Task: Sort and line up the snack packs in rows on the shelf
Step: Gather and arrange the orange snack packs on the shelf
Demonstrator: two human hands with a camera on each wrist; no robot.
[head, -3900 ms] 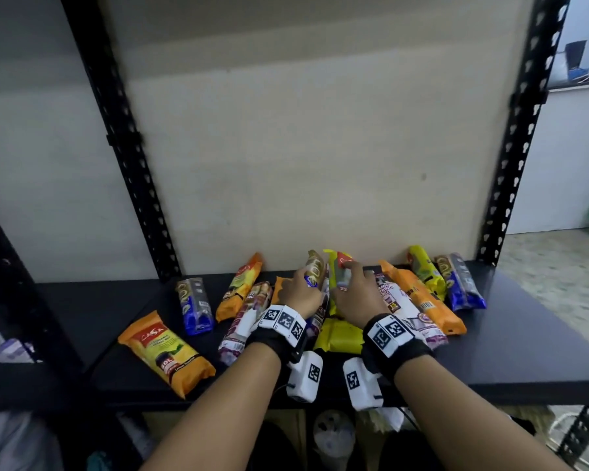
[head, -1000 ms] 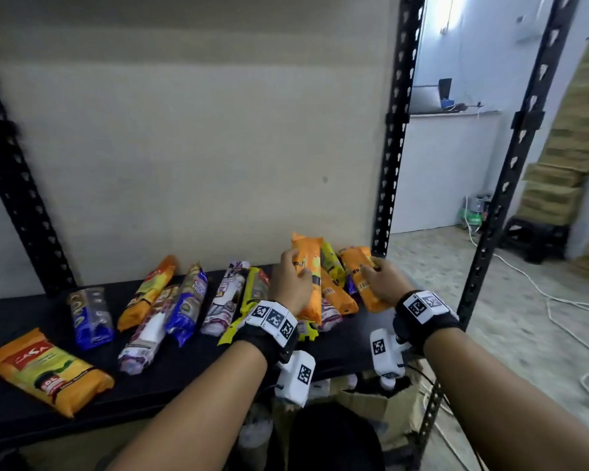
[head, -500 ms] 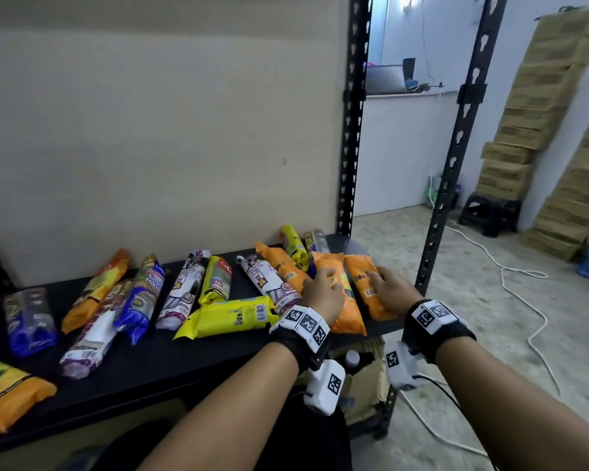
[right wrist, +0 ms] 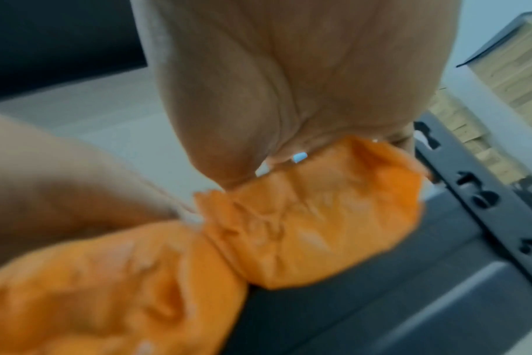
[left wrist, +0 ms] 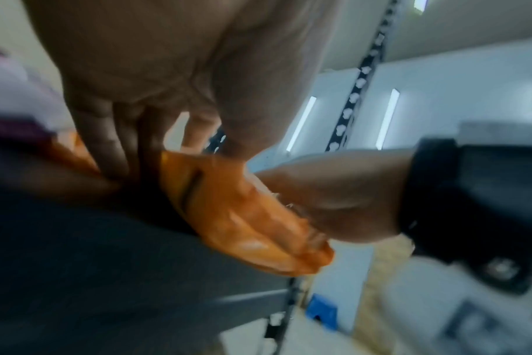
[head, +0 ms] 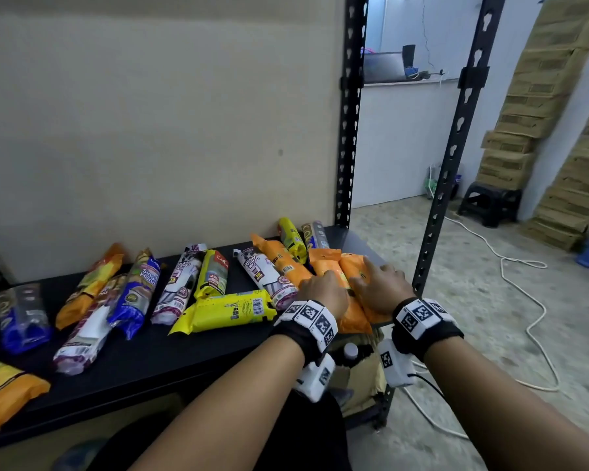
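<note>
Two orange snack packs lie side by side at the right end of the black shelf (head: 184, 355). My left hand (head: 323, 290) sits on the left orange pack (head: 325, 261). In the left wrist view its fingers (left wrist: 106, 144) and thumb curl down either side of that pack (left wrist: 237, 216). My right hand (head: 381, 283) lies flat with fingers spread on the right orange pack (head: 352, 266), seen close under the palm (right wrist: 289, 84) in the right wrist view (right wrist: 319, 216). A third orange pack (head: 279, 260) lies just left of them.
Further left lie a yellow pack (head: 225, 309) crosswise, white-purple packs (head: 266, 277), blue packs (head: 136, 294) and an orange-green pack (head: 4, 392) at the front edge. Black uprights (head: 349, 130) (head: 456, 158) frame the shelf's right end. On the floor to the right lies a white cable (head: 524, 294).
A second ago my left hand held its orange pack upright; it now lies flat beside the pack under my right hand. Both hands have settled onto the packs.
</note>
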